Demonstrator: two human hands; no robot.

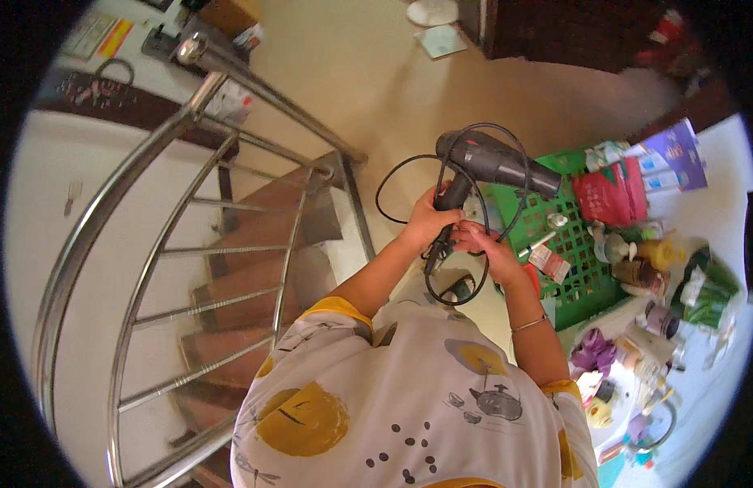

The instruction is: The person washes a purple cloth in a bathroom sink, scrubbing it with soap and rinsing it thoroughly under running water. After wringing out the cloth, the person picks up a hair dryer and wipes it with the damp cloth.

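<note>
Your left hand (429,220) has its grip closed round the handle of the dark hair dryer (492,163) — barrel pointing up-right of it. Your right hand (484,244) pinches the black cord (441,281), looped just below both grips — green crate (571,244) beyond.

Dark grey plastic hair dryer (494,163) held above pale floor, ahead of torso, nozzle end to the right. Left hand (431,220) on handle; right hand (488,246) just right of it, touching black looped cord (441,236) hanging below and around both hands. Green plastic lattice crate (576,252) right of hands, partly under dryer nozzle. Red pouch (611,193) at far edge of crate. Cluster of small bottles and jars (645,268) right of crate. Polished steel stair railing (140,244) to the left, brown wooden steps (254,260) behind its bars, descending left of torso.
</note>
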